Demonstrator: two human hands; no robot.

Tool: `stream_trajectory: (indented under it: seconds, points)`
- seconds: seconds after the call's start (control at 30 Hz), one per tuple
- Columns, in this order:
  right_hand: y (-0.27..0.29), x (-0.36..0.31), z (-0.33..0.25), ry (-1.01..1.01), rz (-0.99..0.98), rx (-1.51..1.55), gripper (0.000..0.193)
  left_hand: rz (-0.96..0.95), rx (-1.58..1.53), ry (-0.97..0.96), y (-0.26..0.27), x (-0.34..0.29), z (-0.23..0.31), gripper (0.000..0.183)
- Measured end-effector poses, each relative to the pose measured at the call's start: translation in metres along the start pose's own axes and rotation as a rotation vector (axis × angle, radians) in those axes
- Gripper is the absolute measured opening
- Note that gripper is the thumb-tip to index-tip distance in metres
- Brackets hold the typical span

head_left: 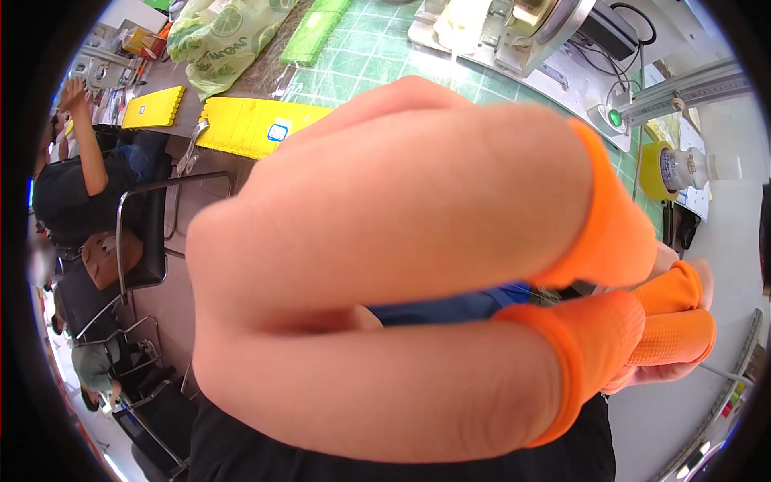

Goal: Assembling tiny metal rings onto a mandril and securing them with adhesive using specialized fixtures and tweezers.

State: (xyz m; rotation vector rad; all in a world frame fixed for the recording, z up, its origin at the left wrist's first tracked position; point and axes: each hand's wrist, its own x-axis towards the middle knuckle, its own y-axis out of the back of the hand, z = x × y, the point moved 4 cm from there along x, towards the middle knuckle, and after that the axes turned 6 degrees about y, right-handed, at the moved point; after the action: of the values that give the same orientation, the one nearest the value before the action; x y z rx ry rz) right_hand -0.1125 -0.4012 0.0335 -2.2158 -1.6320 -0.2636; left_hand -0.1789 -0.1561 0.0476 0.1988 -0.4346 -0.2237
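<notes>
My left hand [385, 217] fills the middle of the view, very close and slightly blurred. Its thumb and forefinger point right and draw together around a gap, each tip covered by an orange finger cot [614, 233]. Just beyond these tips, at the right, is my right hand [662, 373], mostly hidden, with its fingers bent close together and orange finger cots [671, 337] on them. The two hands seem to meet there. Whatever lies between the fingertips is hidden behind the cots.
Behind the hands stands a bench with a green gridded mat [365, 52], yellow strips [249, 127], a green strip [316, 32] and a plastic bag [225, 40]. A machine [514, 36] and a white bottle [691, 167] stand rightward. Chairs [144, 241] and seated people [76, 189] are left.
</notes>
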Motion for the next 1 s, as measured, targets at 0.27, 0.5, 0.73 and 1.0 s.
stream_trajectory:
  seconds: [0.27, 0.5, 0.73, 1.0]
  points:
    - [0.015, -0.030, 0.015, 0.441, -0.026, -0.279, 0.017, 0.040, 0.078, 0.064, -0.006, 0.003, -0.002, 0.041]
    - [-0.015, 0.002, -0.004, 0.438, 0.317, -0.644, 0.022, 0.044, 0.112, 0.100, -0.011, 0.008, 0.007, 0.043]
    - [-0.027, 0.021, -0.006, 0.475, 0.417, -0.792, 0.041, 0.083, 0.178, 0.155, -0.010, 0.005, 0.005, 0.045]
    - [-0.032, 0.021, -0.017, 0.479, 0.358, -0.807, 0.035, -0.072, 0.298, -0.016, -0.011, 0.022, 0.031, 0.049]
